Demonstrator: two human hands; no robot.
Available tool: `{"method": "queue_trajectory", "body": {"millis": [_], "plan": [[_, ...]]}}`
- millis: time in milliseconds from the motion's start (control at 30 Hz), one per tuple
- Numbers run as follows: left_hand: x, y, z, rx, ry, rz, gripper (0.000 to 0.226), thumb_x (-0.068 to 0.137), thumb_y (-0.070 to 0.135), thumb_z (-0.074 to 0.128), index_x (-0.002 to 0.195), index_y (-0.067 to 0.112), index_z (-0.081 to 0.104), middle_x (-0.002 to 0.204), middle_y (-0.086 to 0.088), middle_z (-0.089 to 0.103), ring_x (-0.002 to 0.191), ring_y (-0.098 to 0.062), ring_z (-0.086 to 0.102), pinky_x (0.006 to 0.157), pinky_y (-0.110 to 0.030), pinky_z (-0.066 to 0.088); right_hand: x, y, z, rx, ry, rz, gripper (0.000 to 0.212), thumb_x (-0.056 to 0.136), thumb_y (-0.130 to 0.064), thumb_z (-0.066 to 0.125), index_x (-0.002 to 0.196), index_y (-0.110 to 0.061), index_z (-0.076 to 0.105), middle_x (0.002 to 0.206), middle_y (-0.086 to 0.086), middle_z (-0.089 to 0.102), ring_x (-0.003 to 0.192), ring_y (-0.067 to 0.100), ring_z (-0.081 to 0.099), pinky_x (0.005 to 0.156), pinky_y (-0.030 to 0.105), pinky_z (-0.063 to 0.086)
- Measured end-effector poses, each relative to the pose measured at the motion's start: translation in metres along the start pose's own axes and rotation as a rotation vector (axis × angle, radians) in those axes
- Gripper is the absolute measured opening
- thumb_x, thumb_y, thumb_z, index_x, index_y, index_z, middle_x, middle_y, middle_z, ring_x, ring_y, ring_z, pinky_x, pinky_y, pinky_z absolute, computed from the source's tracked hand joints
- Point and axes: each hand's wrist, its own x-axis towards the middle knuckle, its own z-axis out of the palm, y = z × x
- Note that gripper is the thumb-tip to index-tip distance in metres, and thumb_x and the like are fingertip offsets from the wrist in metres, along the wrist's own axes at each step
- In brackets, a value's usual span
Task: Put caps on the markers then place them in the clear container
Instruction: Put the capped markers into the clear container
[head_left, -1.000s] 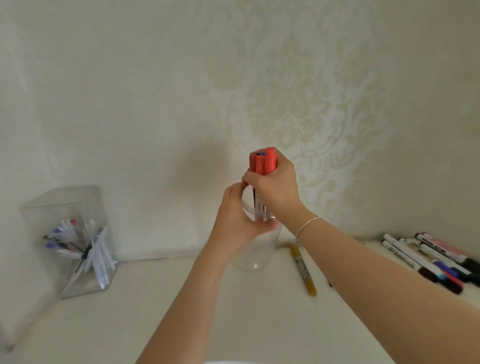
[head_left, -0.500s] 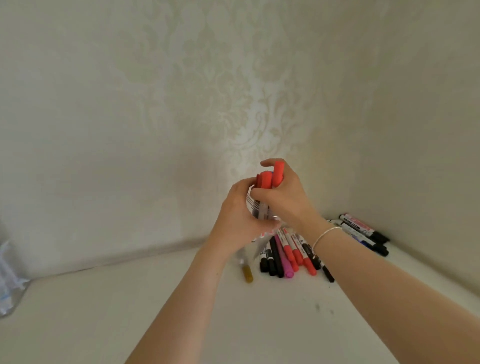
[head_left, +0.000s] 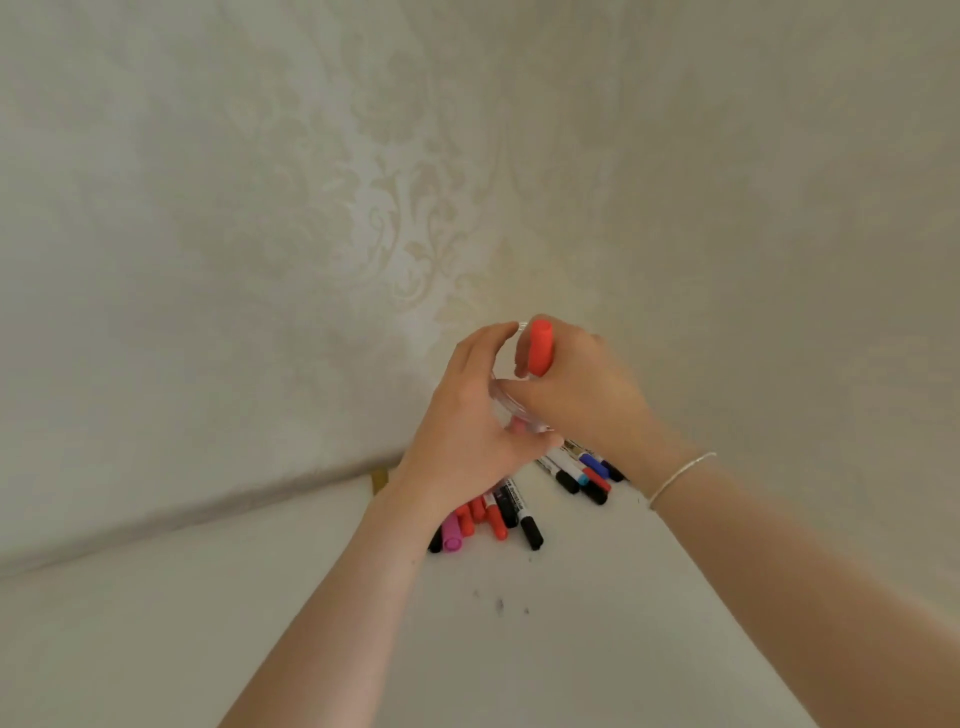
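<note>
Right hand (head_left: 582, 395) clamped on upright red-capped marker (head_left: 540, 347), long axis vertical over rim of clear container (head_left: 506, 402) gripped in left hand (head_left: 467, 436), above worktop (head_left: 597, 597); capped markers (head_left: 511, 512) lying below.

Both hands are raised above the table (head_left: 322, 623), in front of a patterned wall (head_left: 363, 208). The left hand (head_left: 467, 431) is wrapped around a clear container (head_left: 501, 400), of which only the rim and part of the wall show between the hands. The right hand (head_left: 582, 395) is closed on a red-capped marker (head_left: 540, 347), cap upward, at the container's mouth (the marker's lower part is hidden). A thin bracelet (head_left: 675, 478) sits on the right wrist. Below the hands, capped markers lie on the table in two groups: a near pile (head_left: 493, 519) with red, pink and black caps, and a far row (head_left: 582, 473) with black, blue and red caps. Small dark specks (head_left: 501, 605) mark the tabletop.
</note>
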Motion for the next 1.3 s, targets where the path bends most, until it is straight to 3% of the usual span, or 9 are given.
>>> {"method": "queue_trajectory", "body": {"millis": [233, 433, 600, 733, 933, 1067, 1167, 1233, 1300], "plan": [[0.004, -0.006, -0.003, 0.114, 0.016, 0.073, 0.098, 0.064, 0.036, 0.088, 0.144, 0.023, 0.032, 0.146, 0.01, 0.034, 0.131, 0.007, 0.03, 0.1, 0.004, 0.018, 0.006, -0.008, -0.031, 0.047, -0.319, -0.002, 0.003, 0.071, -0.02, 0.07, 0.074, -0.019, 0.072, 0.075, 0.004, 0.07, 0.066, 0.009, 0.059, 0.063, 0.024, 0.049], [0.0, -0.016, -0.016, 0.152, 0.084, 0.105, 0.099, 0.064, 0.035, 0.087, 0.145, 0.019, 0.032, 0.149, 0.006, 0.031, 0.133, 0.014, 0.023, 0.103, 0.001, 0.017, 0.013, -0.015, -0.011, -0.207, -0.165, -0.185, 0.023, 0.069, -0.023, 0.072, 0.084, -0.017, 0.056, 0.072, -0.01, 0.053, 0.067, 0.009, 0.052, 0.057, 0.021, 0.041], [-0.004, -0.026, -0.026, 0.219, 0.039, 0.103, 0.1, 0.064, 0.04, 0.085, 0.146, 0.02, 0.031, 0.151, 0.007, 0.028, 0.135, 0.005, 0.027, 0.104, 0.001, 0.016, 0.023, -0.021, -0.004, -0.154, -0.497, -0.094, 0.01, 0.074, -0.021, 0.07, 0.084, -0.022, 0.069, 0.083, -0.009, 0.069, 0.078, 0.007, 0.064, 0.071, 0.022, 0.052], [-0.008, -0.033, -0.031, 0.248, 0.039, 0.104, 0.098, 0.065, 0.049, 0.078, 0.146, 0.022, 0.031, 0.152, 0.009, 0.026, 0.137, 0.001, 0.028, 0.106, -0.002, 0.019, 0.028, -0.033, -0.007, -0.251, -0.657, -0.09, 0.03, 0.08, -0.013, 0.058, 0.102, -0.027, 0.072, 0.102, -0.013, 0.069, 0.095, 0.008, 0.063, 0.086, 0.027, 0.053], [-0.014, -0.039, -0.034, 0.277, 0.043, 0.131, 0.098, 0.066, 0.046, 0.082, 0.146, 0.022, 0.03, 0.153, 0.008, 0.027, 0.139, -0.002, 0.028, 0.111, -0.01, 0.021, 0.027, -0.039, 0.019, -0.661, -0.687, -0.197, 0.032, 0.093, -0.012, 0.046, 0.118, -0.016, 0.064, 0.108, 0.004, 0.057, 0.094, 0.025, 0.056, 0.079, 0.033, 0.047], [-0.018, -0.045, -0.039, 0.292, 0.066, 0.168, 0.095, 0.067, 0.046, 0.08, 0.145, 0.02, 0.032, 0.152, 0.005, 0.03, 0.14, -0.007, 0.03, 0.114, -0.028, 0.03, 0.024, -0.046, 0.015, -0.605, -0.762, -0.203, 0.035, 0.095, -0.013, 0.043, 0.125, -0.012, 0.059, 0.123, 0.008, 0.061, 0.109, 0.025, 0.059, 0.091, 0.032, 0.048], [-0.022, -0.046, -0.04, 0.323, 0.063, 0.202, 0.091, 0.067, 0.052, 0.075, 0.142, 0.024, 0.031, 0.153, 0.002, 0.029, 0.14, -0.012, 0.03, 0.113, -0.035, 0.033, 0.025, -0.045, 0.024, -0.653, -0.76, -0.243, 0.029, 0.095, -0.019, 0.045, 0.114, -0.008, 0.064, 0.11, 0.011, 0.067, 0.095, 0.024, 0.061, 0.086, 0.033, 0.05], [-0.025, -0.046, -0.042, 0.32, 0.085, 0.216, 0.09, 0.067, 0.051, 0.074, 0.141, 0.023, 0.032, 0.153, 0.001, 0.029, 0.14, -0.015, 0.031, 0.112, -0.04, 0.033, 0.026, -0.045, 0.032, -0.583, -0.705, -0.229, 0.034, 0.092, -0.015, 0.049, 0.125, -0.012, 0.056, 0.12, 0.008, 0.062, 0.105, 0.023, 0.059, 0.092, 0.034, 0.048], [-0.027, -0.046, -0.046, 0.306, 0.103, 0.235, 0.09, 0.067, 0.049, 0.074, 0.142, 0.021, 0.033, 0.152, 0.001, 0.031, 0.14, -0.016, 0.03, 0.112, -0.04, 0.033, 0.025, -0.045, 0.045, -0.486, -0.705, -0.24, 0.039, 0.091, -0.01, 0.047, 0.13, -0.013, 0.052, 0.126, 0.008, 0.058, 0.108, 0.022, 0.057, 0.084, 0.027, 0.047]]}}
